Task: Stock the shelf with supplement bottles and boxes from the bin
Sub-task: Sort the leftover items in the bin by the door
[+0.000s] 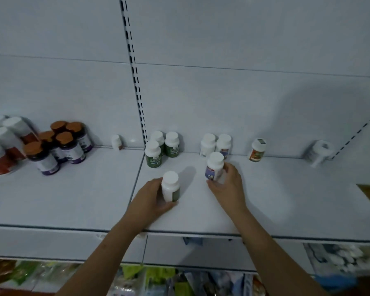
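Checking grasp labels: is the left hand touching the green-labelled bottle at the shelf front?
Touching. The head view shows the left hand wrapped around the green-labelled bottle, fingers curling under its base.

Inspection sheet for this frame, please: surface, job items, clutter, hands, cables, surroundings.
Surface: white shelf, two boards meeting at a seam.
Job's things: green-label bottle upright in left hand; purple-label bottle tilted in right hand. Three green-label bottles and two white bottles stand at the back.
Clutter: orange-label bottle, brown-capped bottles, red-label bottles; a white bottle lies on its side.
Grippers: both hands grip bottles.
Cables: nothing seen.
Surroundings: white back panel with slotted upright; packaged goods on the lower shelf.
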The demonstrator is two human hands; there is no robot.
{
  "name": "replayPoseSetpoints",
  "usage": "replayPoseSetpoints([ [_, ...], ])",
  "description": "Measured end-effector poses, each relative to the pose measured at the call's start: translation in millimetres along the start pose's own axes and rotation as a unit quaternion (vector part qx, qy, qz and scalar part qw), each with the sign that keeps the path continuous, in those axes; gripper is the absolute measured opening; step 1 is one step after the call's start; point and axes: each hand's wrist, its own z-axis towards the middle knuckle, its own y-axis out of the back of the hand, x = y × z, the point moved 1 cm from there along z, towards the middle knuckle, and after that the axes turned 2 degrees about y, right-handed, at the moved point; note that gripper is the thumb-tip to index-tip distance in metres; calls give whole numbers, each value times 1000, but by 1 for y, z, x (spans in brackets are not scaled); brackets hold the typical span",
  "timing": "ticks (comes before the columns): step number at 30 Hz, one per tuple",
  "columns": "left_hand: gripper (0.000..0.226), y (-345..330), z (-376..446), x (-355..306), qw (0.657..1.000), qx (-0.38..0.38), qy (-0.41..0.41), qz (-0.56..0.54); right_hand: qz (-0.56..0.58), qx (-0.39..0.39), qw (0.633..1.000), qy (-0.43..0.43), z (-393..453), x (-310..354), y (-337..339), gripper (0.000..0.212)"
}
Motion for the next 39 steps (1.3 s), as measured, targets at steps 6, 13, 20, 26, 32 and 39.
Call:
replayPoseSetpoints([
  [6, 54, -6, 5, 15, 994, -35, -80, 73, -107, -24, 994, 26, 8, 5, -9, 29],
  [13, 52, -7, 4, 18, 992, -49, -95, 61, -156, -5, 987, 43, 25, 10, -17, 30],
  [20, 54, -7, 6, 20, 992, -35, -102, 65, -170, 9, 984, 43, 28, 8, -19, 42],
  [26, 69, 22, 0, 34, 986, 51, -141, 75, -47, -18, 998, 24, -32, 35, -14, 60],
  [32, 70, 42, 6, 65, 990, -47, -46, 122, 1, 205, 974, 101, -69, 62, -43, 84],
  [39, 64, 39, 6, 64, 985, -53, -58, 153, 15, 121, 991, 63, -22, 83, -73, 56],
])
